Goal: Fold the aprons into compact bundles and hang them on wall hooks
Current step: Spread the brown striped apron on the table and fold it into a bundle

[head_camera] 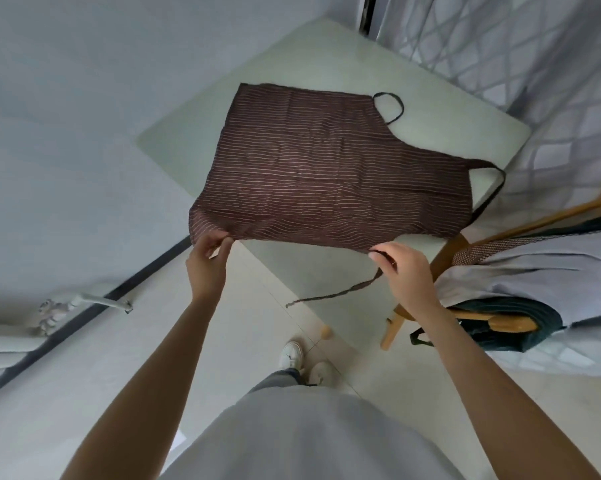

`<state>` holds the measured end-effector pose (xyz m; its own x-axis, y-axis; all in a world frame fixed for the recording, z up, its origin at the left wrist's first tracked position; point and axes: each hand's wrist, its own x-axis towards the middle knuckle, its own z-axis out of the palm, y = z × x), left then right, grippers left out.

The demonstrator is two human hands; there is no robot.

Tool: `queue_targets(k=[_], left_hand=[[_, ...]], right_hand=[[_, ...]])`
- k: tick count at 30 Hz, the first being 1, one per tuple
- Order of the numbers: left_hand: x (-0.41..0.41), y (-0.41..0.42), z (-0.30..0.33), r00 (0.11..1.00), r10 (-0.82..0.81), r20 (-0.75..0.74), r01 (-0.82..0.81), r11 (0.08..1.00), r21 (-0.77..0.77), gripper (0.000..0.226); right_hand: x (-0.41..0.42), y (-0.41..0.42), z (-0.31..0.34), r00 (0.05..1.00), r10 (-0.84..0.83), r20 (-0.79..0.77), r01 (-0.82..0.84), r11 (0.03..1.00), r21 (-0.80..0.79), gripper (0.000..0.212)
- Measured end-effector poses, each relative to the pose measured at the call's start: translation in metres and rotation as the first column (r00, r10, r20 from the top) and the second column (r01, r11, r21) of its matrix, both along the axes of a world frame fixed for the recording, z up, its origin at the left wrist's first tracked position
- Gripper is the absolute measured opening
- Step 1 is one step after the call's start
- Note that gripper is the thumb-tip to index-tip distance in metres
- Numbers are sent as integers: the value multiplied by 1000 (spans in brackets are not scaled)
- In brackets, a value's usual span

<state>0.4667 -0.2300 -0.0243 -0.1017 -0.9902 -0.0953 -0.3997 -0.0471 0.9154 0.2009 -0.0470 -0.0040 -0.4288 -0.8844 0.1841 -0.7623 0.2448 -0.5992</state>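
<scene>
Our left hand (207,259) and right hand (401,268) each pinch the near edge of the striped apron (312,168), which lies spread flat on the counter (195,133) at 12 o'clock.

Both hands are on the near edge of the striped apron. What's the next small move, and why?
Probably carry that edge forward onto the far edge. The apron lies flat on the table, and the left hand and right hand pinch its near edge, so it is ready for a fold.
</scene>
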Motion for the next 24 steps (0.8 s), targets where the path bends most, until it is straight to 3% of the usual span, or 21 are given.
queue_targets(k=[2, 5, 8, 11, 13, 17, 24], left_hand=[[2, -1, 4, 996, -20, 87, 27, 996, -85, 6], [1, -1, 10, 942, -42, 333, 119, 969, -214, 17], [-8, -12, 14, 861, -56, 506, 235, 925, -298, 25], [-28, -46, 24, 835, -61, 546, 322, 859, -398, 26], [-46, -78, 34, 828, -78, 556, 380, 807, -452, 22], [-88, -153, 43, 806, -135, 577, 453, 767, -454, 20], [-169, -276, 43, 789, -215, 576, 488, 789, -374, 17]], right_hand=[[-7, 4, 11, 999, 38, 37, -38, 999, 7, 17], [-18, 4, 20, 991, 79, 113, -86, 994, 62, 15], [-29, -7, 24, 960, -47, 276, 50, 999, -6, 12], [-50, -35, 30, 877, -173, 448, 205, 978, -23, 8], [-69, -60, 37, 885, -215, 414, 253, 967, -40, 8], [-113, -126, 50, 957, -263, 124, 274, 958, -80, 17], [-181, -254, 44, 882, -443, 159, 449, 893, -2, 21]])
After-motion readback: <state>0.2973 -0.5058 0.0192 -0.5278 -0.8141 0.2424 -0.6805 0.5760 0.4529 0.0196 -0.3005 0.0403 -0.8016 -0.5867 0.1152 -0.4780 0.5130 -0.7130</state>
